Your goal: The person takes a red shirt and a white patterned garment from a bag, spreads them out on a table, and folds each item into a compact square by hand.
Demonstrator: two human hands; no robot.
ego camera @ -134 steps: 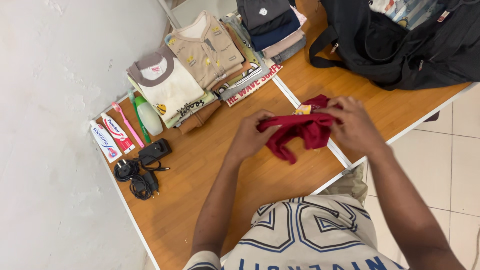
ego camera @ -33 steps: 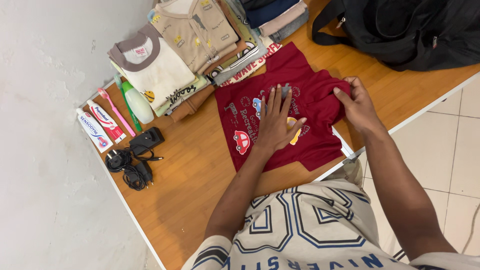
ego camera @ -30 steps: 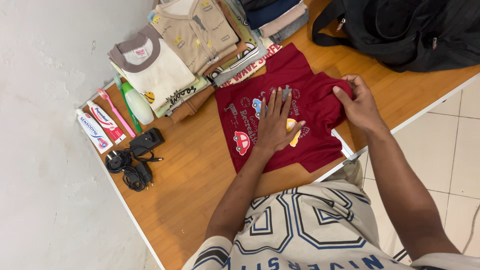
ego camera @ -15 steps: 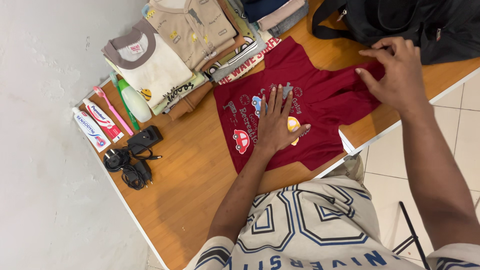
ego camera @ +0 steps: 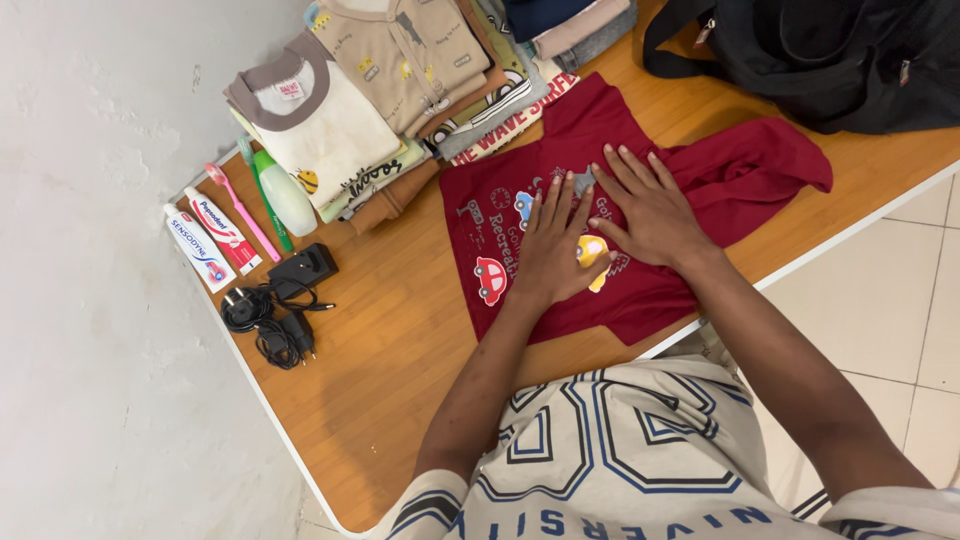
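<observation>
The right hand (ego camera: 652,208) has come back from the frame's upper right onto the red shirt (ego camera: 640,200). It is lying flat, fingers spread, beside the left hand (ego camera: 553,243), both pressing mid-frame, gripping nothing.

One view only: head camera, worn by the person, looking steeply down over their own chest. Wooden table (ego camera: 380,350) fills most of the frame and runs diagonally, its edge cutting from lower left to upper right. White wall (ego camera: 90,300) along the left, tiled floor (ego camera: 880,330) at right. Both forearms enter from the bottom, close to the lens. Far edge of the frame crops the folded clothes (ego camera: 400,70) and black bag (ego camera: 830,50). No second view to compare.
</observation>
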